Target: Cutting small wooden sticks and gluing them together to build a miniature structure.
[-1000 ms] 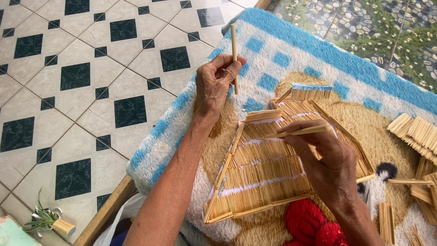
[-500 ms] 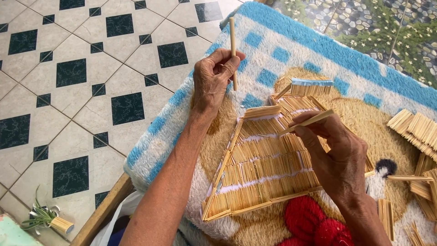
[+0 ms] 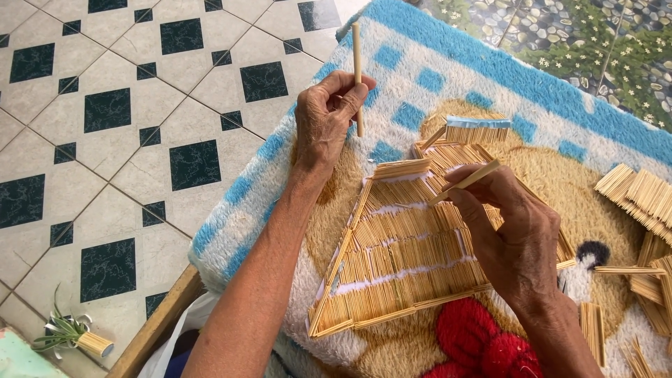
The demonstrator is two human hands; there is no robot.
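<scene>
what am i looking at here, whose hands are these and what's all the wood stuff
The view comes from one camera worn on a person's head, looking down at their own two bare hands. The left hand holds a thin pale wooden stick upright. The right hand pinches a flat pale wooden strip over a slanted roof-like panel of small wooden sticks. The panel lies on a fluffy blue, white and tan rug, with more stick bundles at the right. Beyond is a black-and-white tiled floor.
</scene>
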